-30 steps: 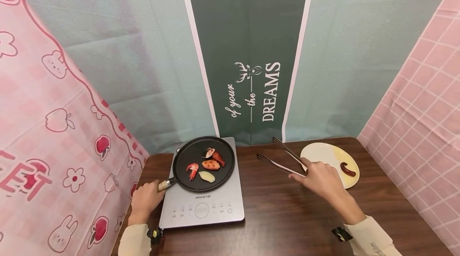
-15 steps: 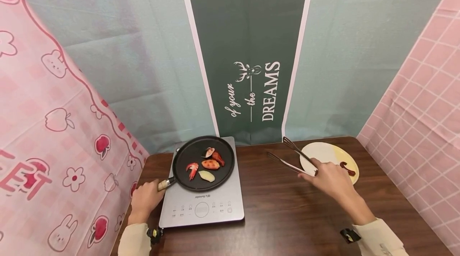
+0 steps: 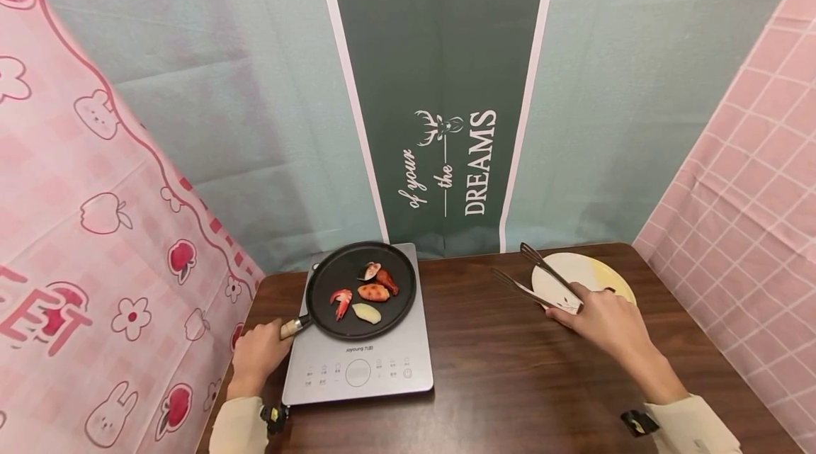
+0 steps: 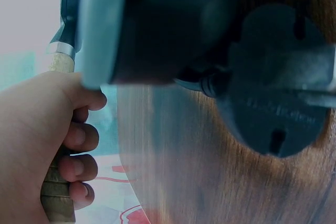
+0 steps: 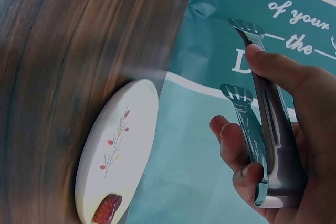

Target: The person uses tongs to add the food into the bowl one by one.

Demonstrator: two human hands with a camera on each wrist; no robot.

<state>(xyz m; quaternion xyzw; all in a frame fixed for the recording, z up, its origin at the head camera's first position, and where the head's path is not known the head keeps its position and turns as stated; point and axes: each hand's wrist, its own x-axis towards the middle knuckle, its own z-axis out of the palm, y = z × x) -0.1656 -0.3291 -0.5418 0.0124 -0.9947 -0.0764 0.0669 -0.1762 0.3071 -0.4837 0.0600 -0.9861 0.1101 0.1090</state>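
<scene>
My left hand (image 3: 258, 356) grips the wooden handle (image 4: 58, 198) of a black round frying pan (image 3: 334, 273) on a silver induction cooker (image 3: 395, 372). In the pan lie a shrimp (image 3: 342, 303), a mussel (image 3: 372, 270), a drumstick (image 3: 387, 282), a browned oval piece of food (image 3: 373, 292) and a pale yellow slice (image 3: 367, 313). My right hand (image 3: 615, 326) holds metal tongs (image 5: 273, 140), their tips spread with nothing between them. Below that hand is a white and yellow plate (image 3: 576, 264). A dark red sausage (image 5: 107, 209) lies on it, mostly hidden by the hand in the head view.
Brown wooden table (image 3: 478, 383) surface lies between the cooker and the plate. A green cloth backdrop (image 3: 440, 29) rises behind the table, with pink patterned cloth (image 3: 146, 248) at the left and pink checked cloth (image 3: 758, 178) at the right.
My right hand has moved right with the tongs, further over the plate, and now covers most of the sausage. The left hand and the pan stay where they were.
</scene>
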